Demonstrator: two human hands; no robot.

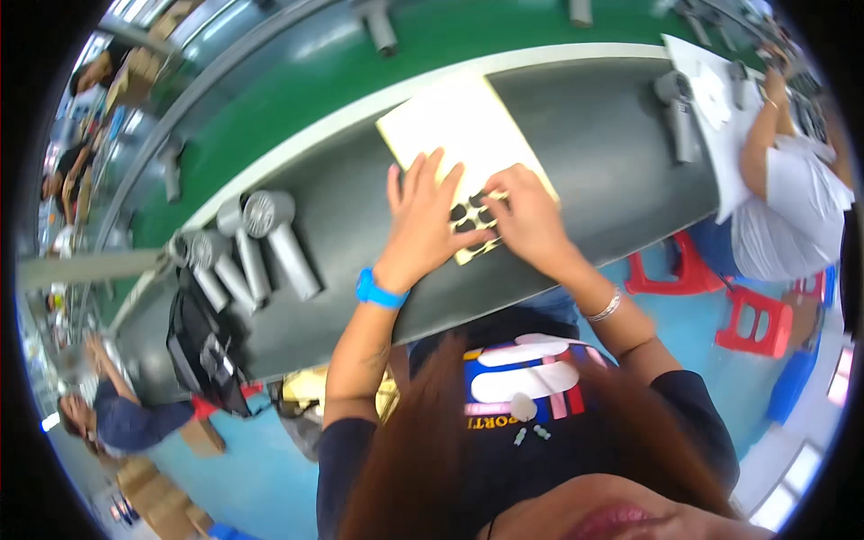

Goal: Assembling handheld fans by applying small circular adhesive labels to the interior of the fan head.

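Note:
A pale yellow sheet (463,126) lies on the dark work surface in front of me. Several round black stickers (487,216) dot its near end. Spread flat over the sheet's left side, my left hand (421,214) is open, its thumb reaching along the near edge by the stickers. The fingers of my right hand (529,216) are pinched at the top of the group, on a black sticker (477,198); whether its edge is lifted is too small to tell. A blue band circles my left wrist.
Several grey hair dryers (286,243) stand to the left on the bench (351,261), beside a black bag (193,333). Another hair dryer (681,121) lies at the right, near a co-worker in white (783,211). Beyond the pale rail runs a green conveyor belt (297,99). Red stools (756,321) stand at right.

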